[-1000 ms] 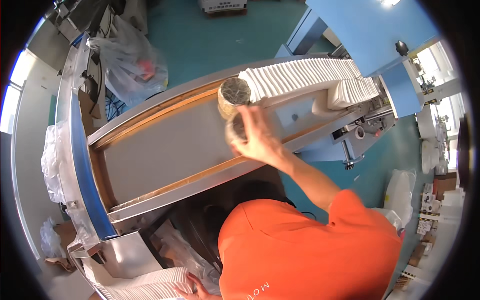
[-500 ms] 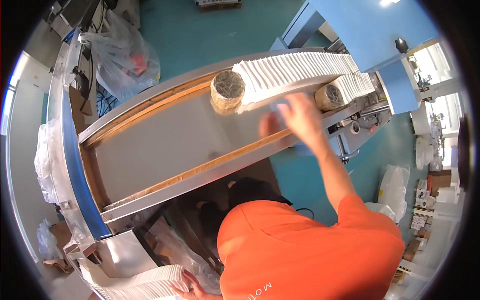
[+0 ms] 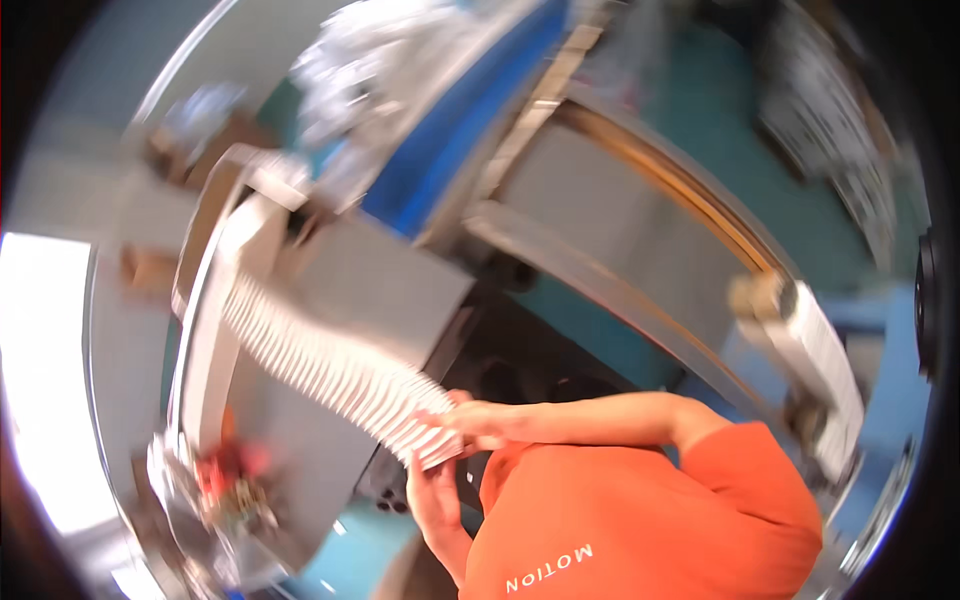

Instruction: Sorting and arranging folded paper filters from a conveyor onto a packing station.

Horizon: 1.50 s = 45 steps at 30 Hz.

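A long row of thin white folded sheets (image 3: pixel 330 375), standing on edge side by side, runs across a grey tabletop from the far left toward my body. At its near end, my right hand (image 3: pixel 475 422) reaches across from the right, its fingers curled over the sheets. My left hand (image 3: pixel 437 498) comes up from below and grips the same end from the lower side, fingers bent against the last sheets. Motion blur hides exactly how many sheets lie between the hands.
Behind the row stands a grey table section (image 3: pixel 365 280). To the right is a long metal-edged trough (image 3: pixel 640 230), with a tape-wrapped roll (image 3: pixel 757 297) and more white sheets (image 3: pixel 820 350) at its far end. A blue strip (image 3: pixel 470 110) and crumpled clear plastic (image 3: pixel 365 60) are at the top.
My view has swung left from the trough to the row of sheets. My right hand has left the trough and joined my left hand at the row's near end.
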{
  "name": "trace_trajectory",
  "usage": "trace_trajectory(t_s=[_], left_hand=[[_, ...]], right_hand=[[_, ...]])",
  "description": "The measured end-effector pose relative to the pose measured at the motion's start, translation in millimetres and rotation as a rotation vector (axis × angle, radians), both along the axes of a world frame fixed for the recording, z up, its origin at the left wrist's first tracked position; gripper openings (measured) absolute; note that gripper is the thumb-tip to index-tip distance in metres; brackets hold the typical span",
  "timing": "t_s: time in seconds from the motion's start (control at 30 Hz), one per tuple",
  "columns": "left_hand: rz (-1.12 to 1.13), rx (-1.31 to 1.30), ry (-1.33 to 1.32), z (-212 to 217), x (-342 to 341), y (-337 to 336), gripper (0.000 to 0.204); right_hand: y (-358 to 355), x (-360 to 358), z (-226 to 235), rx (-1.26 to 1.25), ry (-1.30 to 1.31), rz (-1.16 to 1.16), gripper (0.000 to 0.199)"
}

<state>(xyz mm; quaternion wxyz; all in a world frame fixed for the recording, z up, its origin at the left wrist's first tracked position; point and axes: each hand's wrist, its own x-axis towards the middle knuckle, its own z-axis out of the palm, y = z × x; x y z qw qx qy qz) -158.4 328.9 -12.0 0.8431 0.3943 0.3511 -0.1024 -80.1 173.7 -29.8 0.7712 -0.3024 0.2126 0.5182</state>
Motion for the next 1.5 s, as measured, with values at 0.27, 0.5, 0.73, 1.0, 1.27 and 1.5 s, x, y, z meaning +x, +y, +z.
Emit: trace_trajectory(t_s=[0.27, 0.5, 0.73, 1.0, 1.27, 1.5], left_hand=[[-0.545, 1.058, 0.15, 29.6, 91.5, 106.1, 0.044], [-0.444, 1.943, -0.239, -10.8, 348.9, 173.2, 0.063], [-0.789, 2.224, -0.373, -2.1, 384.1, 176.2, 0.079], [-0.857, 2.178, -0.184, -11.0, 397.3, 164.9, 0.087], [-0.695, 2.06, -0.27, -37.7, 384.8, 169.6, 0.088], [-0.224, 2.019, 0.213, -43.7, 222.1, 267.4, 0.09]], right_hand=[[16.6, 13.3, 33.8, -0.148, 0.305, -0.121, 0.107], [14.6, 11.2, 9.6, -0.157, 0.316, -0.211, 0.101], [10.0, 21.8, 1.1, -0.171, 0.229, 0.001, 0.122], [-40.8, 46.6, -12.1, -0.373, -0.067, -0.112, 0.055], [-57.2, 183.0, -2.8, -0.535, -0.491, 0.547, 0.061], [23.6, 239.2, 2.7, -1.055, -1.17, 0.277, 0.059]])
